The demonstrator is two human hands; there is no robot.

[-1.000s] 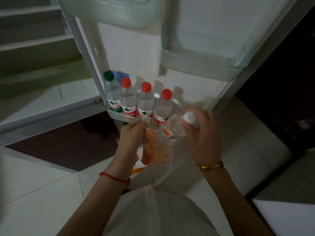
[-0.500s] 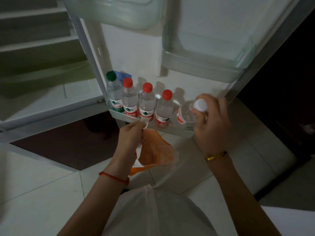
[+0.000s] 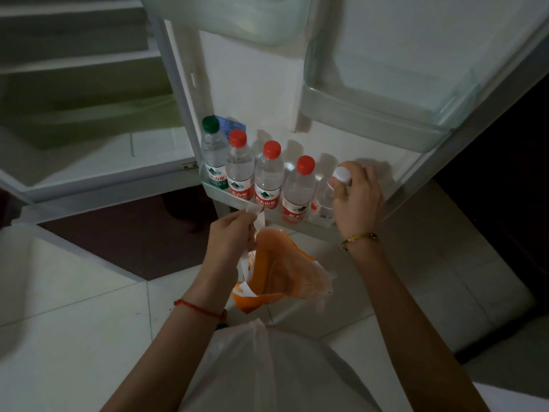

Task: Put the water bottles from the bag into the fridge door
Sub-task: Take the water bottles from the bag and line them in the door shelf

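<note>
Several water bottles stand in a row in the bottom shelf of the fridge door [image 3: 219,195]: a green-capped bottle [image 3: 211,150] at the left, then three red-capped bottles [image 3: 269,171]. At the right end of the row my right hand [image 3: 355,197] grips the neck of a white-capped bottle [image 3: 323,200], which stands upright in the shelf. My left hand [image 3: 230,236] holds the white handles of an orange plastic bag [image 3: 277,275] that hangs open below the shelf; no bottle shows inside it.
The fridge door stands open with two clear upper door bins [image 3: 371,102]. The fridge body with its shelves [image 3: 74,66] lies to the left. Pale floor tiles [image 3: 74,307] and a dark patch of floor [image 3: 124,239] lie below. Dark furniture [image 3: 511,173] stands at the right.
My right hand lifted the white-capped bottle out of the bag, carried it up and right, and set it upright in the door shelf beside the last red-capped bottle. The bag hangs slack.
</note>
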